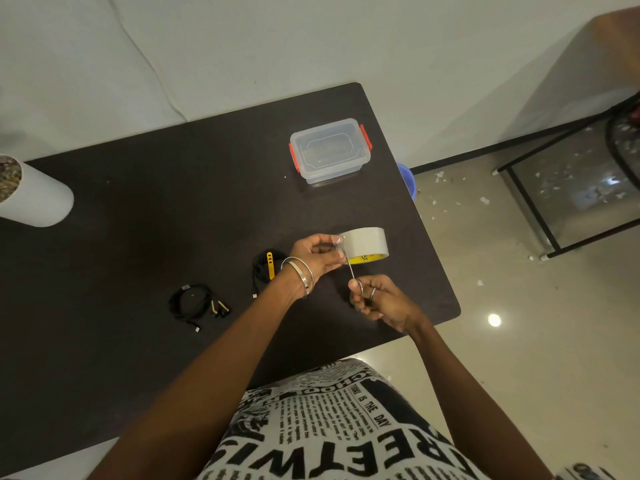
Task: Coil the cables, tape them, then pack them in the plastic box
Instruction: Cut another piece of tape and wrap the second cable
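A roll of clear tape (pixel 367 243) with a yellow core hangs above the dark table (pixel 138 209). My left hand (pixel 317 256) pinches the free end of the tape beside the roll. My right hand (pixel 375 297) grips small metal scissors (pixel 353 271), whose blades point up at the tape between hand and roll. A coiled black cable (pixel 189 303) lies to the left. A second black cable with a yellow strap (pixel 266 268) sits just left of my left wrist. The clear plastic box (pixel 329 150) with red latches stands closed at the table's far right.
A white cylinder (pixel 34 194) stands at the table's left edge. A blue bucket (pixel 406 178) peeks out past the table's right edge. A black metal frame (pixel 561 188) stands on the littered floor to the right.
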